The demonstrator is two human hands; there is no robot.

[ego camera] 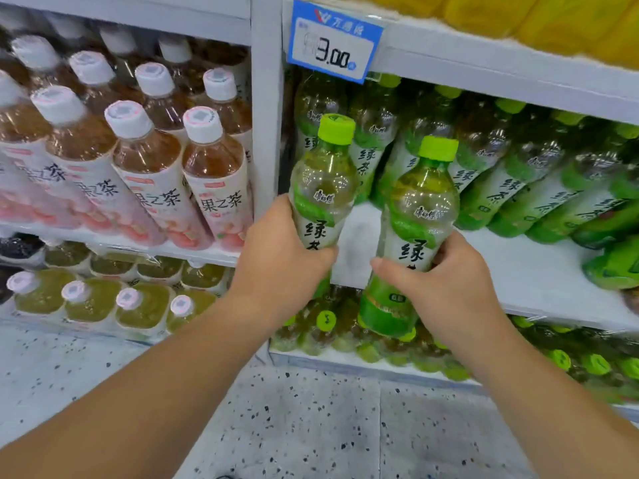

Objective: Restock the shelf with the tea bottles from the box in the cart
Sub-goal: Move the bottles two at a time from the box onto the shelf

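Note:
My left hand point(276, 257) grips a green tea bottle point(323, 181) with a lime cap, held upright in front of the white shelf point(518, 271). My right hand point(446, 285) grips a second green tea bottle point(420, 216) just to its right. Both bottles hover over a bare patch at the shelf's left front. Behind and to the right, several matching green tea bottles point(511, 181) stand in rows on that shelf. The cart and the box are out of view.
A white upright post point(266, 108) splits the shelving. Left of it stand pink peach tea bottles point(145, 167) with white caps. A blue price tag point(333, 46) hangs above. Wrapped bottle packs point(103, 295) sit on the lower shelves. Speckled floor point(311, 426) lies below.

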